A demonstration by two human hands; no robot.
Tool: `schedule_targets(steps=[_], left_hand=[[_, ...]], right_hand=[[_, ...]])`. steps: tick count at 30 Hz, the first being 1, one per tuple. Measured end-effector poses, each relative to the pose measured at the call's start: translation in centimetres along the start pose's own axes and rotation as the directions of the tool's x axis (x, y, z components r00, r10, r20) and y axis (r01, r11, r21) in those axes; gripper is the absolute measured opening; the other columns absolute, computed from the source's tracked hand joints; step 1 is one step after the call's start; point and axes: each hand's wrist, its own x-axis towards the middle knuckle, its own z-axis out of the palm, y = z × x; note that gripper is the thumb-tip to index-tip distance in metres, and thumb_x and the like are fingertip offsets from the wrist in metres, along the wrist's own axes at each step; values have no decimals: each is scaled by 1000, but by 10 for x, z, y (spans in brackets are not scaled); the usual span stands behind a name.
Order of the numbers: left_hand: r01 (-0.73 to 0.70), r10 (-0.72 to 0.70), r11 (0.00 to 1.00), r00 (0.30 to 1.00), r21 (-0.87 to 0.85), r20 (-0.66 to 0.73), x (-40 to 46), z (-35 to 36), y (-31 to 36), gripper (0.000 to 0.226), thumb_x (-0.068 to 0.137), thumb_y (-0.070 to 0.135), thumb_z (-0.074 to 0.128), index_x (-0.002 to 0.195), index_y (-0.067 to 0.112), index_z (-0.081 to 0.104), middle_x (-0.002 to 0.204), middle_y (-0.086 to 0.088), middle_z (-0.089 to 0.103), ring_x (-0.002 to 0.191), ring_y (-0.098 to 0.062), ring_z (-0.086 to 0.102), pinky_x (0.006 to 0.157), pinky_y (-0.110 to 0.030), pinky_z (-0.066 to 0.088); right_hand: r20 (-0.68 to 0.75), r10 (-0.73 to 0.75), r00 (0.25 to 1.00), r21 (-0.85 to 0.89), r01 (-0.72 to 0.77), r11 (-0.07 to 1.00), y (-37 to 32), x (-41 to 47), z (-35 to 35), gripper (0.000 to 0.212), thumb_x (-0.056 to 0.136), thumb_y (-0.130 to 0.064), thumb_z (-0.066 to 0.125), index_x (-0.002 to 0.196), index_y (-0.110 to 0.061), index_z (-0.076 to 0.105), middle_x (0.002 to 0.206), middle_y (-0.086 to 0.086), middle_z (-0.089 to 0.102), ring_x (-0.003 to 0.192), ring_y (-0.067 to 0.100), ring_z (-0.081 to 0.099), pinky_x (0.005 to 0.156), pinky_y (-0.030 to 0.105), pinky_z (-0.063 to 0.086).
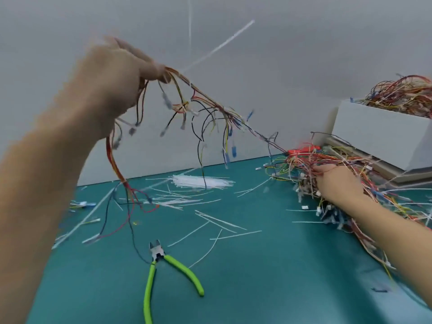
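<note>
Left hand point(117, 83) and wire harness point(211, 102) blurred, right hand point(336, 183) half buried in wire pile point(355, 160)

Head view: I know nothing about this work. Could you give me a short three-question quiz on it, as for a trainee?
1. True or false: the green-handled cutters lie on the teal mat, in neither hand.
2. The raised left hand grips: A wire harness, B cutters, C cable tie?
3. Fill in: the right hand holds the wire pile beside the white ____.
Key: 1 true; 2 A; 3 box.
</note>
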Motion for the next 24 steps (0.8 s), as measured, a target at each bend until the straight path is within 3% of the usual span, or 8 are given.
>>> schedule_targets(steps=[2, 5, 8, 12, 15, 18, 21, 24], left_hand=[[1, 0, 999, 999, 38, -48, 0, -15, -18, 27, 82, 43, 76, 100, 23, 79, 58, 12, 53, 55, -10, 42, 62, -34, 41], [-22, 24, 999, 997, 28, -76, -1, -32, -38, 28, 88, 43, 69, 103, 22, 79, 38, 15, 46, 48, -13, 39, 52, -24, 27], [-33, 35, 999, 994, 15, -105, 3, -55, -48, 37, 86, 48, 63, 107, 21, 76, 36, 12, 45, 32, -6, 36, 44, -20, 27], [-41, 41, 999, 999, -8, 4, 5, -76, -49, 35, 91, 43, 67, 114, 19, 76, 34, 4, 41, 25, -6, 30, 32, -14, 24], [-71, 72, 996, 997, 52, -9, -1, -79, -52, 32, 85, 50, 71, 106, 27, 79, 37, 12, 47, 27, -5, 33, 34, -13, 27], [-49, 51, 994, 998, 98, -25, -13, -86, -58, 33, 76, 62, 70, 97, 39, 79, 42, 16, 52, 36, -9, 40, 51, -20, 31], [-34, 29, 986, 999, 165, 31, -31, -92, -67, 31, 75, 66, 69, 97, 45, 79, 45, 14, 54, 38, -10, 42, 58, -26, 34], [-16, -5, 975, 996, 224, 92, -58, -87, -82, 10, 90, 49, 72, 95, 44, 79, 44, 14, 53, 34, -2, 38, 53, -22, 32]], right_hand=[[54, 35, 998, -89, -31, 996, 0, 9, -2, 43, 97, -15, 50, 135, -27, 64, 134, 12, 67, 119, 35, 64, 106, 50, 49], [133, -5, 991, -172, 28, 985, -1, 15, -5, 35, 97, -17, 52, 129, -15, 68, 124, 16, 70, 102, 32, 67, 91, 40, 57], [174, -40, 984, -213, 77, 974, -14, 6, -12, 28, 96, -18, 53, 118, -13, 70, 112, 13, 70, 92, 31, 65, 84, 40, 59], [280, -53, 959, -364, 157, 918, -49, -24, -31, 17, 94, -11, 51, 105, -14, 64, 92, 4, 62, 85, 28, 63, 72, 37, 53], [290, -178, 940, -410, 290, 865, -87, -57, -55, 20, 96, -30, 55, 109, -16, 63, 105, 7, 66, 95, 31, 66, 74, 36, 49], [222, -450, 865, -92, 478, 873, -133, -104, -71, 31, 96, -48, 56, 118, -29, 67, 108, -3, 73, 103, 25, 67, 83, 38, 54], [357, -592, 722, 297, 513, 805, -177, -155, -61, 33, 94, -60, 56, 103, -32, 71, 87, -12, 72, 86, 12, 67, 81, 34, 55], [510, -622, 594, 292, 561, 775, -207, -197, -22, 40, 94, -63, 54, 111, -29, 66, 107, -5, 70, 100, 21, 65, 86, 37, 54]])
